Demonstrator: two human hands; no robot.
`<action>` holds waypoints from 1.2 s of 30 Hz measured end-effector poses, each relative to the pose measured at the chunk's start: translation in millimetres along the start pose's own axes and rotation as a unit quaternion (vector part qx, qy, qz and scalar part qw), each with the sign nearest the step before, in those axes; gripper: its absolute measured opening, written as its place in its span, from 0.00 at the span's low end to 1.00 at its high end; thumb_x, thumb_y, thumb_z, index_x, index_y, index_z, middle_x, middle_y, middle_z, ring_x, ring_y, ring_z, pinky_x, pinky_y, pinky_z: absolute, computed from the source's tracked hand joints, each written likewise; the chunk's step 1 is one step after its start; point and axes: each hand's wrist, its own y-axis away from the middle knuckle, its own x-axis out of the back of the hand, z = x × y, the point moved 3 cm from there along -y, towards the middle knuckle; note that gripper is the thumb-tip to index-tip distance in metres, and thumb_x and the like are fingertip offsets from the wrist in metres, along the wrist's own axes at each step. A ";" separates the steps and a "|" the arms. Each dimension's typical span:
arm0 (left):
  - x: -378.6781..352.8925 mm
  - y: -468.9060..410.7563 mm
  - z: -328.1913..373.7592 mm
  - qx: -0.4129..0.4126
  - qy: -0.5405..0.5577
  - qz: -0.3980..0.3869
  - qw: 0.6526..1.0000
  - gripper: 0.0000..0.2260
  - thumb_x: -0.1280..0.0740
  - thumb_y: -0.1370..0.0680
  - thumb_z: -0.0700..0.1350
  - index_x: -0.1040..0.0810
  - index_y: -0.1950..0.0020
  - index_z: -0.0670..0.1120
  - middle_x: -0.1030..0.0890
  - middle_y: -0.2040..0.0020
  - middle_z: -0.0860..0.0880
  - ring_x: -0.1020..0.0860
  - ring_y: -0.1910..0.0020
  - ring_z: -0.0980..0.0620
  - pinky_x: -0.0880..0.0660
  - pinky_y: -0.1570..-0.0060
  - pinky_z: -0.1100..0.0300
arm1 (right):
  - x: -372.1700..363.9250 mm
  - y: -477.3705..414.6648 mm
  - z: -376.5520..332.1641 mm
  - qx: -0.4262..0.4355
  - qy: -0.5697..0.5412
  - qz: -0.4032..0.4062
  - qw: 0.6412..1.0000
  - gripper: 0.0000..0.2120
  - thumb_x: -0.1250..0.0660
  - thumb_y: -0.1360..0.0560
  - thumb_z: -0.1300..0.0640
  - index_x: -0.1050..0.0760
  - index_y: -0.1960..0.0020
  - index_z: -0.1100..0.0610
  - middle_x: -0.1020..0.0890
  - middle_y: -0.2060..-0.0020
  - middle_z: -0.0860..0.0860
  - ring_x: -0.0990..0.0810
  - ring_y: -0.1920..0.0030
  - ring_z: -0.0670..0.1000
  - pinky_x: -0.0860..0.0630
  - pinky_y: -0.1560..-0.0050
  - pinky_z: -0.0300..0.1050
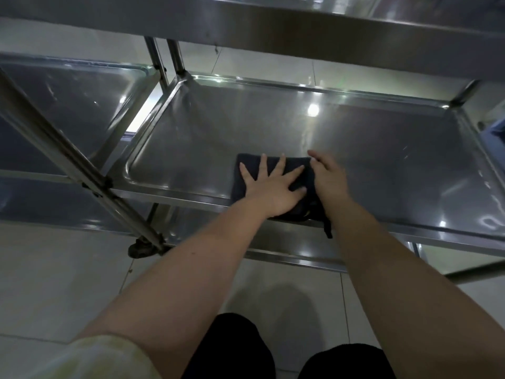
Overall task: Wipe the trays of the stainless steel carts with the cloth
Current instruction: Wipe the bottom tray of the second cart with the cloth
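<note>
A dark folded cloth [247, 166] lies at the near edge of the middle tray [382, 149] of a stainless steel cart, with one corner hanging over the rim. My left hand [273, 186] presses flat on the cloth, fingers spread. Just to its right, my right hand [329, 177] rests on the cloth's right edge, fingers curled down along it; whether it grips the cloth is unclear.
The cart's top tray [300, 23] overhangs the work area. A lower tray [287, 243] sits below. A second cart's tray [68, 99] stands to the left, with a slanted post [68, 157] and a caster [142, 250]. Pale floor tiles lie underneath.
</note>
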 end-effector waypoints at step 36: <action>-137.9 113.5 175.3 -0.448 0.052 0.233 0.861 0.15 0.34 0.27 0.30 0.27 0.41 0.40 0.29 0.48 0.44 0.29 0.52 0.43 0.30 0.51 0.53 | 236.5 224.4 141.3 0.260 0.321 0.123 0.902 0.13 0.43 0.26 0.70 0.24 0.46 0.62 0.21 0.50 0.60 0.26 0.49 0.57 0.29 0.47 0.48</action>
